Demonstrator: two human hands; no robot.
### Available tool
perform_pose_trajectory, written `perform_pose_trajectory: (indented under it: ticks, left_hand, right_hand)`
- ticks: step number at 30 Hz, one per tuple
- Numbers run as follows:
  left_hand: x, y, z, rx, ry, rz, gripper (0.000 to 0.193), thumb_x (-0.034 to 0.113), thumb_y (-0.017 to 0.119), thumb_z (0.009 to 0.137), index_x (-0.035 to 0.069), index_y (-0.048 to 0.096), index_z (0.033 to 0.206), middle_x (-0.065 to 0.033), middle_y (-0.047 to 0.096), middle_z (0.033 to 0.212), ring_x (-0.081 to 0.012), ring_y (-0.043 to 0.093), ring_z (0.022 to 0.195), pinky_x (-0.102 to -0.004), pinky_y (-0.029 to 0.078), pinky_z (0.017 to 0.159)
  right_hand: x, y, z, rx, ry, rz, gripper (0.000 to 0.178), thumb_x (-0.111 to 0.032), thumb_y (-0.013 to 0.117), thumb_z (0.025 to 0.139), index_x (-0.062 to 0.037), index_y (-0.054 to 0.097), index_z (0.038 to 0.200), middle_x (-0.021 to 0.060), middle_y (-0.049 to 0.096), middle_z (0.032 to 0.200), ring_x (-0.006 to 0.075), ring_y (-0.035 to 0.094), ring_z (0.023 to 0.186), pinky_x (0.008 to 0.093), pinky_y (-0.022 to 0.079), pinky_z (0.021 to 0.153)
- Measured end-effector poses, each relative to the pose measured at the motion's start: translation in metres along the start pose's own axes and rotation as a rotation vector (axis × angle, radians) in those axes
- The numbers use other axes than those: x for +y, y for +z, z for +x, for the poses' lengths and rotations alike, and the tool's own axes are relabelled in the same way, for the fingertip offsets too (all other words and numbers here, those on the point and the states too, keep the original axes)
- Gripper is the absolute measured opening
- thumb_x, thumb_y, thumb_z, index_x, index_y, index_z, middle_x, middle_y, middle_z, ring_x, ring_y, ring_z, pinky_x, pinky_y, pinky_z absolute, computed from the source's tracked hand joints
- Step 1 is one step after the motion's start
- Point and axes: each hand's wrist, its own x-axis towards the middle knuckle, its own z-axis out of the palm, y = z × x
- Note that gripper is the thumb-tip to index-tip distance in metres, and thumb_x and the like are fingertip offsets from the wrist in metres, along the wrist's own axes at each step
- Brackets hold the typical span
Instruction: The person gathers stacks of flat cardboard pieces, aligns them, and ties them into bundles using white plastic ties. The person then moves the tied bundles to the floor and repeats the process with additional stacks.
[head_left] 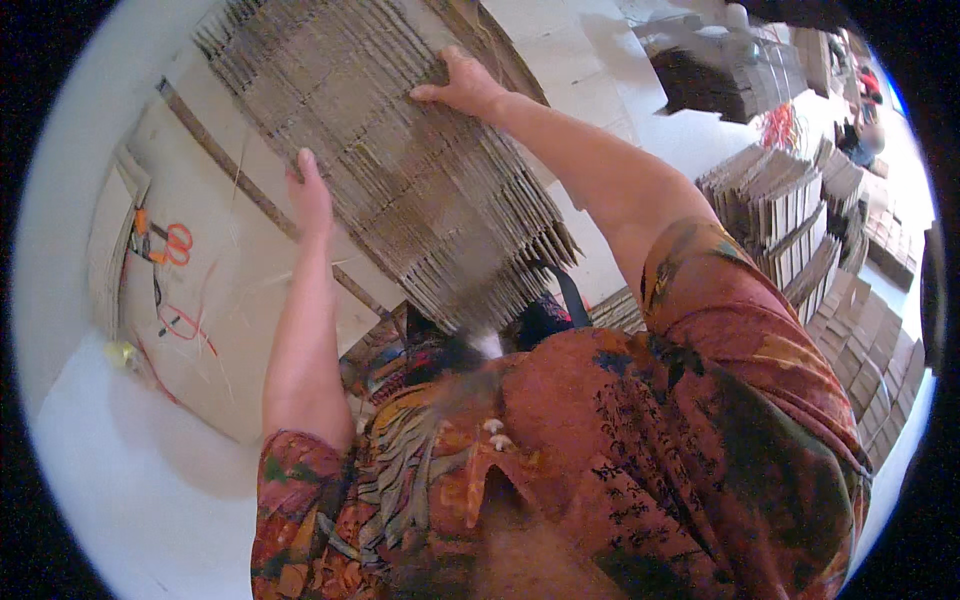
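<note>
A long stack of flattened brown cardboard pieces (400,160) lies in front of me, its many layered edges facing up. My right hand (468,85) rests on the stack's upper right part, thumb and forefinger spread apart. Beside the stack's left edge is my left hand (312,195), seen nearly edge-on with its fingers stretched out; some of its fingers are hidden. Whether that hand touches the cardboard I cannot tell.
On the board at left lie orange-handled scissors (178,243) and an orange-and-black tool (145,235). A dark strip (225,155) runs beside the stack. More cardboard bundles (770,205) stand on the floor at right, near a tangle of red cords (780,128). A person (862,140) is far off at right.
</note>
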Motion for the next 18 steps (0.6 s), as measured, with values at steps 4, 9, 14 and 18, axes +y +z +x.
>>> perform_pose_trajectory:
  ticks: [4,9,14,18]
  left_hand:
    - [-0.018,-0.018,-0.004,0.036,-0.15,0.044,0.078,0.051,0.045,0.088,-0.011,0.026,0.131,-0.0236,0.036,0.134,-0.029,0.038,0.122,-0.0351,0.029,0.101]
    - [-0.018,-0.03,-0.017,0.114,0.065,0.192,0.073,0.044,0.047,0.089,-0.01,0.024,0.132,-0.0251,0.037,0.132,-0.0309,0.041,0.119,-0.0358,0.031,0.099]
    - [-0.006,-0.026,-0.031,0.094,0.093,0.118,0.067,0.036,0.051,0.089,-0.009,0.025,0.131,-0.0264,0.042,0.126,-0.0325,0.044,0.115,-0.0351,0.034,0.097]
    - [-0.007,-0.031,-0.027,0.078,0.167,0.167,0.065,0.037,0.052,0.088,-0.007,0.029,0.129,-0.0278,0.038,0.128,-0.0348,0.039,0.119,-0.0411,0.031,0.098]
  right_hand:
    - [-0.017,0.011,-0.019,-0.06,0.108,-0.029,0.079,-0.059,0.068,0.065,0.0026,0.045,0.11,0.0252,0.055,0.105,0.0385,0.053,0.101,0.0441,0.043,0.084]
    - [-0.025,0.015,-0.035,-0.022,0.089,0.054,0.073,-0.053,0.071,0.066,0.0032,0.044,0.105,0.0224,0.054,0.099,0.0359,0.052,0.096,0.041,0.042,0.082]
    - [-0.03,0.021,-0.05,0.042,0.1,0.0,0.07,-0.051,0.071,0.066,0.0,0.047,0.107,0.0224,0.055,0.103,0.0365,0.052,0.099,0.0422,0.043,0.083]
    - [-0.035,0.017,-0.054,0.008,0.205,0.112,0.069,-0.049,0.072,0.066,0.0001,0.046,0.106,0.0223,0.054,0.1,0.0359,0.052,0.098,0.0419,0.042,0.084]
